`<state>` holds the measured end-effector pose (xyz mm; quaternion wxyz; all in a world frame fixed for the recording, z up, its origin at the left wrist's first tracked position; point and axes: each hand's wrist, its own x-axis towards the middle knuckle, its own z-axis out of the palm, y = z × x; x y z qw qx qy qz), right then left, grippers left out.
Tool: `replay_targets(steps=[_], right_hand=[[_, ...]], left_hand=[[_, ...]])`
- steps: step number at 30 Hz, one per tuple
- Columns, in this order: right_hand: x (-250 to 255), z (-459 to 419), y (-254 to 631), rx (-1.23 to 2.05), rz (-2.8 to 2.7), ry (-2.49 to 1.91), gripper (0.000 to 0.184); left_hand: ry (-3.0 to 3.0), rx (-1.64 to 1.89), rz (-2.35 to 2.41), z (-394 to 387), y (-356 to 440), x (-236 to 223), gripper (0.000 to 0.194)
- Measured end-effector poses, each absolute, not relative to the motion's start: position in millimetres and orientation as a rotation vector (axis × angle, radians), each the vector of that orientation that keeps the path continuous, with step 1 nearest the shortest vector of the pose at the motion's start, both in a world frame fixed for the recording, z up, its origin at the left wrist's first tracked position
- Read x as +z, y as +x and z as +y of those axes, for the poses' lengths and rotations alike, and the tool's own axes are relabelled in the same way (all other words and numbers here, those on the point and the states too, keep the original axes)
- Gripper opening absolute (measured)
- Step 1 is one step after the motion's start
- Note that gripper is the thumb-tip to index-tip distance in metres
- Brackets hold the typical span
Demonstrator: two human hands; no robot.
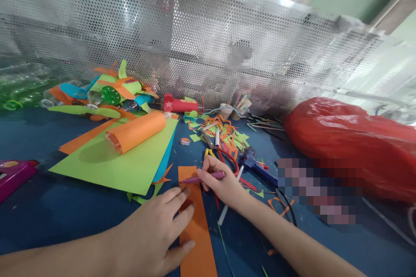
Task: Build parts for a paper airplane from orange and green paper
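Orange paper strip (196, 242) lies lengthwise in front of us on the blue bench (61, 207), running from the bottom edge of our view up to our hands. Our left hand (156, 225) rests over its left side, that grip open, fingers spread and slightly bent. Our right hand (224, 184) is at the strip's far end, its grip closed on a purple marker (191, 180) whose tip points left, at the strip's left edge.

A white stick (224, 215) slants beneath our right wrist. Off to our left sits a magenta tool (17, 177), partly out of view; to our right lies a blue glue gun (261, 171) with a black cord. Just beyond our right hand are scissors (231, 157) with red handles. A green sheet (130, 175) overlaps orange and blue paper, and an orange-wrapped bottle (139, 132) lies across it.

Farther on we see orange and green scraps (232, 132), a bulging red bag (341, 138) at right, a red-wrapped bottle (182, 104) on its side, and, at left, a pile of paper-wrapped bottles (121, 88). A perforated metal screen (201, 30) stands behind them.
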<state>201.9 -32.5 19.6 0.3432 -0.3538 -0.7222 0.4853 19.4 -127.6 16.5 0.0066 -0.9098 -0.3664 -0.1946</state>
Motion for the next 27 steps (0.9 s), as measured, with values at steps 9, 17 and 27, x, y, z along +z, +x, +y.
replay_targets(steps=[9, 17, 27], right_hand=[[17.3, -32.4, 201.5, 1.208, -1.901, -0.939, 0.027], [21.2, -34.3, 197.2, 1.088, -1.913, -1.004, 0.027], [20.4, -32.6, 200.0, 0.861, -1.961, -1.097, 0.026]], left_hand=[[-2.84, -0.565, -1.14, -127.5, 19.1, 17.2, 0.045], [-2.837, -0.609, -1.158, -127.7, 19.1, 14.4, 0.044], [-2.822, -0.621, -1.121, -127.7, 19.4, 16.1, 0.044]])
